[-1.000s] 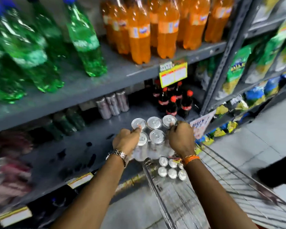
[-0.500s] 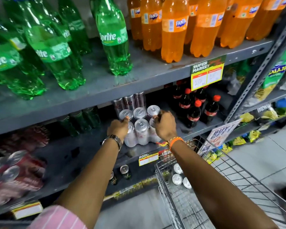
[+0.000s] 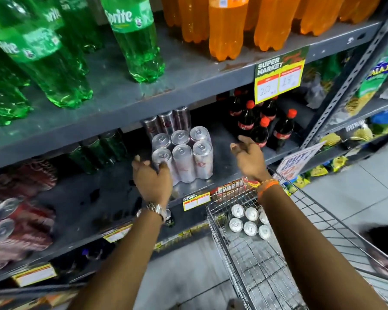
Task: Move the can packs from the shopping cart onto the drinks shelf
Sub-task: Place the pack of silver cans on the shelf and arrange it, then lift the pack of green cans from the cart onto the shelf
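A shrink-wrapped pack of silver cans [image 3: 184, 153] stands upright on the grey middle shelf [image 3: 224, 175], in front of another row of cans [image 3: 167, 120]. My left hand [image 3: 151, 177] hovers at the pack's lower left corner, fingers apart, thumb close to or touching the wrap. My right hand [image 3: 248, 156] is open and apart from the pack, to its right. A second silver can pack [image 3: 249, 221] lies in the front of the wire shopping cart [image 3: 215, 222] below my right forearm.
Small cola bottles [image 3: 261, 126] stand right of the pack. Green soda bottles [image 3: 134, 39] and orange soda bottles [image 3: 226, 27] fill the shelf above. Red can packs [image 3: 16, 224] lie at the far left. A price tag [image 3: 279, 74] hangs from the upper shelf edge.
Both hands carried the can pack from above the cart onto the middle shelf, set it down, then let go and drew back with fingers spread.
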